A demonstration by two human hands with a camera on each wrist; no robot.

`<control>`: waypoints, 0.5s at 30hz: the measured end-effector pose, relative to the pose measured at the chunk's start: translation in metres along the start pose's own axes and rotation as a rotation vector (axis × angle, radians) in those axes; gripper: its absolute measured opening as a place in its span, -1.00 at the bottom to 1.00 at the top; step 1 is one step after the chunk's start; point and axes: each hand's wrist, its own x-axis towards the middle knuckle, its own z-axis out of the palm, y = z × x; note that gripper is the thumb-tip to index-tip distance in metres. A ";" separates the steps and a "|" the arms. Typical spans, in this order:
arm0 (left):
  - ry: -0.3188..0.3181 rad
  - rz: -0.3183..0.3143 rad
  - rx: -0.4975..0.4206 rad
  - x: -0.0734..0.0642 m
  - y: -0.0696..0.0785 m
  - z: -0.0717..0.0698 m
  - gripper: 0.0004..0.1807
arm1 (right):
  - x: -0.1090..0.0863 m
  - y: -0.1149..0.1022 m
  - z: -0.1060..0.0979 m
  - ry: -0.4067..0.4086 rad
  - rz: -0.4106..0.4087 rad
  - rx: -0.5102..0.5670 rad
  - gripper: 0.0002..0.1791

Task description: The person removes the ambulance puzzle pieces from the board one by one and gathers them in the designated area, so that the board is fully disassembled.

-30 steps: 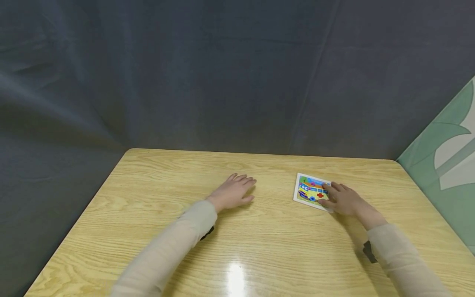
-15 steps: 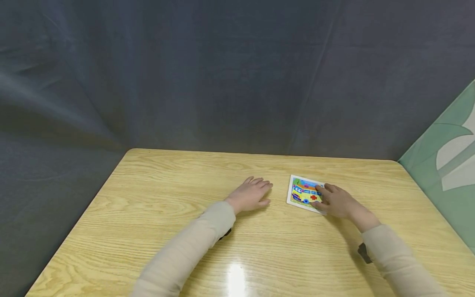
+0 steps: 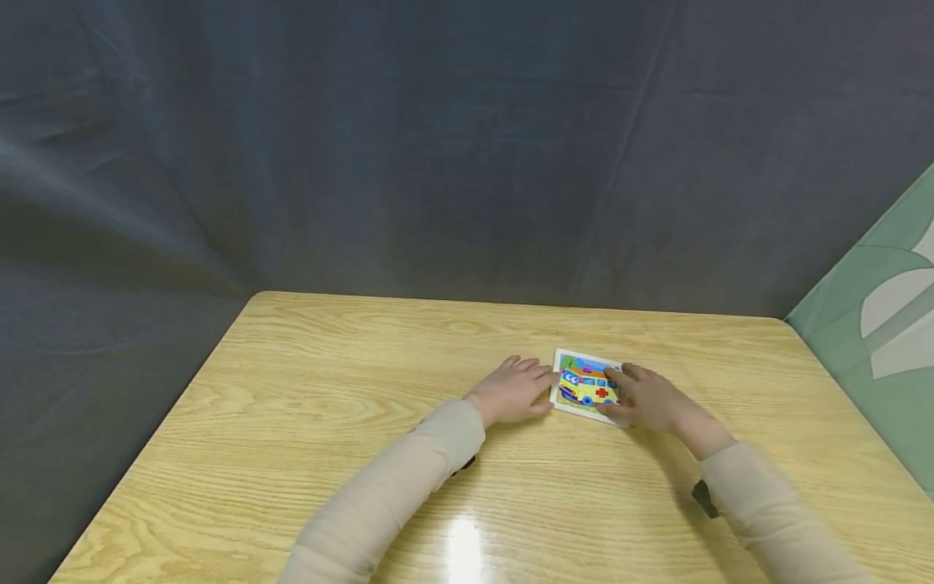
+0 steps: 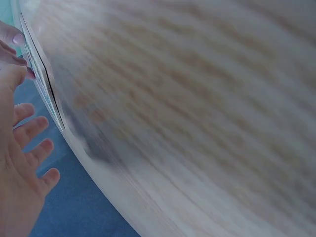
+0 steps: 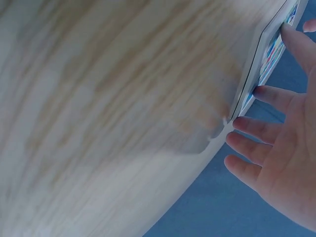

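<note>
A flat, white-edged picture board (image 3: pixel 581 383) with a cartoon yellow ambulance lies on the wooden table. My right hand (image 3: pixel 654 402) rests on its right end with fingers extended. In the right wrist view, the thumb and index fingertip touch the board's top face (image 5: pixel 270 55), and another fingertip is at its edge. My left hand (image 3: pixel 512 391) lies at the board's left edge with spread, relaxed fingers; its fingertips reach the white border. From the left wrist, the board (image 4: pixel 45 85) appears edge-on, and the left thumb and index finger overlap it in view.
The wooden table (image 3: pixel 306 389) has rounded far corners. Behind it and at the left hangs a dark curtain (image 3: pixel 438 162). A green and white patterned panel (image 3: pixel 868 300) stands along the right side.
The board has slid left and slightly nearer under my right hand. My left hand has moved right across the table until it meets the board's left edge.
</note>
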 end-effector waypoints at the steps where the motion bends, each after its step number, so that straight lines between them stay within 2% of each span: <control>1: -0.004 0.004 0.008 0.000 0.001 0.000 -0.41 | 0.001 -0.001 0.000 -0.001 -0.002 0.002 -0.13; 10: -0.071 0.013 0.020 -0.001 0.003 0.003 -0.44 | 0.003 -0.014 0.001 0.005 -0.051 -0.036 -0.18; 15: -0.100 0.012 0.036 -0.005 0.003 0.005 -0.43 | 0.004 -0.021 0.000 -0.020 -0.039 -0.017 -0.18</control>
